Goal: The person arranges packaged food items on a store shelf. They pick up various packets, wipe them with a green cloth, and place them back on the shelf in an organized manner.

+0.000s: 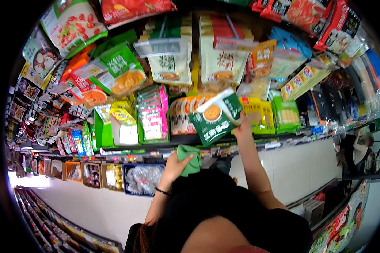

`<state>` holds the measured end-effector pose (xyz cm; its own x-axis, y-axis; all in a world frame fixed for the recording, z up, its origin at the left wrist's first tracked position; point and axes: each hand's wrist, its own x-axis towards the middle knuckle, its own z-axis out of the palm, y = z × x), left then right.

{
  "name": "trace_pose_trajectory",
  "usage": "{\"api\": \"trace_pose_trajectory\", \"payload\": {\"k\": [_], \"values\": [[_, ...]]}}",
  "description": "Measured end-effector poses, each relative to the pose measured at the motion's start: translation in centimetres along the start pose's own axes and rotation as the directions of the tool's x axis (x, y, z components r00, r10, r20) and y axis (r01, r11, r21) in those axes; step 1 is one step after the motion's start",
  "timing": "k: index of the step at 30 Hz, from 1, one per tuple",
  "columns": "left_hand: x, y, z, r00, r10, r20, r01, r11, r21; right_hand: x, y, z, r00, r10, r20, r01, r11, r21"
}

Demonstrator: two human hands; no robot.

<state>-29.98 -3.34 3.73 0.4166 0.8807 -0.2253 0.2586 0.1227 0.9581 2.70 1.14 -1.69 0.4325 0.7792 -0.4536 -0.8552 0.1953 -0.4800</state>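
Observation:
My right hand [242, 127] grips the edge of a dark green and white food pouch [213, 118] that shows a bowl of sauce. The pouch is tilted in front of a store shelf, partly covering an orange and white noodle pack [185, 115] and the edge of a yellow bag [259, 115]. In my left hand [176, 166] is a folded green cloth [189, 159], held low by the shelf's front edge. Above the pouch hang two rows of cream pouches, one with green tops [171, 68] and one with red tops [223, 66].
Display hooks with clear price holders [158, 47] jut out over the shelf. Open boxes of pink sachets [152, 121] stand left of the noodle pack. Below are a blue crate [144, 180] with plastic bags and cartons of fruit [112, 177]. Another person [361, 148] sits far right.

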Motion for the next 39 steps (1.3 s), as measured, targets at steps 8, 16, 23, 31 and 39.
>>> {"api": "trace_pose_trajectory", "payload": {"k": [8, 16, 23, 31, 39], "values": [[0.3, 2.6, 0.0, 0.979, -0.133, 0.156, 0.170, 0.953, -0.251, -2.2, -0.9, -6.1, 0.772, -0.555, 0.310, 0.508, 0.245, -0.826], [1.5, 2.5, 0.0, 0.943, -0.080, 0.322, 0.307, 0.579, -0.755, -10.7, -8.3, 9.9, 0.490, -0.704, 0.513, 0.779, 0.091, -0.620], [0.7, 1.3, -2.0, 0.851, 0.162, 0.500, 0.362, 0.508, -0.782, -15.5, -11.3, 22.2, 0.139, -0.598, 0.789, 0.919, -0.219, -0.328], [-0.8, 4.2, -2.7, 0.887, 0.223, 0.404, 0.387, 0.117, -0.915, -15.3, -13.3, 33.7, 0.023, -0.456, 0.890, 0.812, -0.510, -0.283], [-0.5, 2.7, -3.9, 0.969, 0.131, 0.208, 0.236, -0.259, -0.937, -14.7, -12.1, 37.2, 0.151, -0.573, 0.805, 0.894, -0.268, -0.358]]}}
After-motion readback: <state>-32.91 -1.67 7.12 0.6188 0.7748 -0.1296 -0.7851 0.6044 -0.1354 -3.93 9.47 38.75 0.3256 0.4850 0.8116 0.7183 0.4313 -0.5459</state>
